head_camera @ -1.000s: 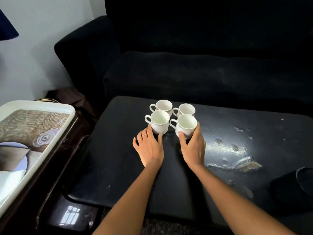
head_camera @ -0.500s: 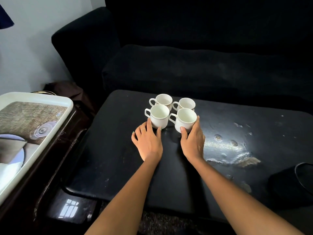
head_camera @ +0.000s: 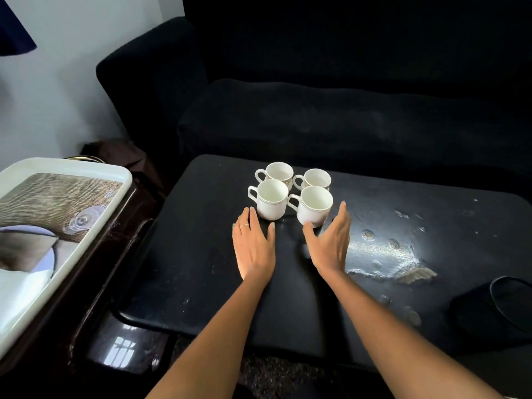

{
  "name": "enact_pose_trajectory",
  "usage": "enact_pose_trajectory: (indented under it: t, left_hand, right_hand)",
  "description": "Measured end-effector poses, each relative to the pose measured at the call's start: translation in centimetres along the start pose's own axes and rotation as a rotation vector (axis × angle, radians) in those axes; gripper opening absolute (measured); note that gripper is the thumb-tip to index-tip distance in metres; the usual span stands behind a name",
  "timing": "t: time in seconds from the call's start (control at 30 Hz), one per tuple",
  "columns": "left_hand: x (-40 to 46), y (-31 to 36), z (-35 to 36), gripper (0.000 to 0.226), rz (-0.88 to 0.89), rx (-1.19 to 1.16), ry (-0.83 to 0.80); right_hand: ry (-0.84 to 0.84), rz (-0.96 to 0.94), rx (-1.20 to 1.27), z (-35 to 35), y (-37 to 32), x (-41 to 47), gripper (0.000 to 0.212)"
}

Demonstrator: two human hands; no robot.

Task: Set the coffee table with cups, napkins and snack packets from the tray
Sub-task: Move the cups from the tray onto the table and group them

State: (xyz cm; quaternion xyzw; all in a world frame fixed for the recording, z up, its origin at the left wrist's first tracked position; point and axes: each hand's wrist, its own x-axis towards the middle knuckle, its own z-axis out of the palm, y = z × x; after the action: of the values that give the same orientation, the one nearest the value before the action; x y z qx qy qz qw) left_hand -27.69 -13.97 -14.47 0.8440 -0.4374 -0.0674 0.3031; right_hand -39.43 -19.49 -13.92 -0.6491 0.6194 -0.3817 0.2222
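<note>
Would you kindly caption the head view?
Open left hand and right hand beside four white ceramic cups on black coffee table.

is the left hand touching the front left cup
Apart. The head view shows dark table between the left hand fingertips and the front left cup.

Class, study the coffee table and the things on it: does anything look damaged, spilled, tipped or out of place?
The coffee table is damaged: right of the right hand its dark surface is scuffed and peeling, with a torn pale patch. The four white cups stand upright in a tight square, empty as far as can be seen, with no spill visible.
</note>
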Motion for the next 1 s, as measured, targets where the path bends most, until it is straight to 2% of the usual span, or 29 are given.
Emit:
enact_pose_trajectory:
  t: [0.07,0.2,0.33,0.47,0.6,0.83,1.0]
  left_hand:
    - [-1.0,-0.4,-0.5,0.058,0.008,0.025,-0.005]
    - [-3.7,-1.3,-1.5,0.056,0.039,0.139,0.016]
    - [-6.1,-2.2,-2.4,0.059,0.127,0.165,-0.13]
    - [-8.8,-2.9,-4.3,0.06,0.151,0.206,-0.247]
    - [-10.2,-4.0,-7.4,0.062,0.204,0.278,-0.326]
    - [-9.5,-5.9,-16.3,0.064,0.179,0.265,-0.224]
    - [-9.2,-8.6,-23.2,0.068,0.112,0.251,-0.108]
  right_hand:
    - [0.017,0.018,-0.013,-0.5,0.0,-0.6,0.083]
    - [-0.012,0.016,-0.088,-1.6,0.4,-2.8,0.06]
    - [-0.11,0.019,-0.217,-2.7,0.0,-5.3,0.047]
    - [-0.296,-0.076,-0.395,-4.3,-0.8,-7.1,0.051]
    - [-0.381,-0.038,-0.369,-5.6,-2.9,-8.7,0.055]
    - [-0.442,-0.158,-0.325,-6.5,-9.4,-11.8,0.05]
    - [-0.514,-0.31,-0.269,-5.1,-15.4,-14.6,0.046]
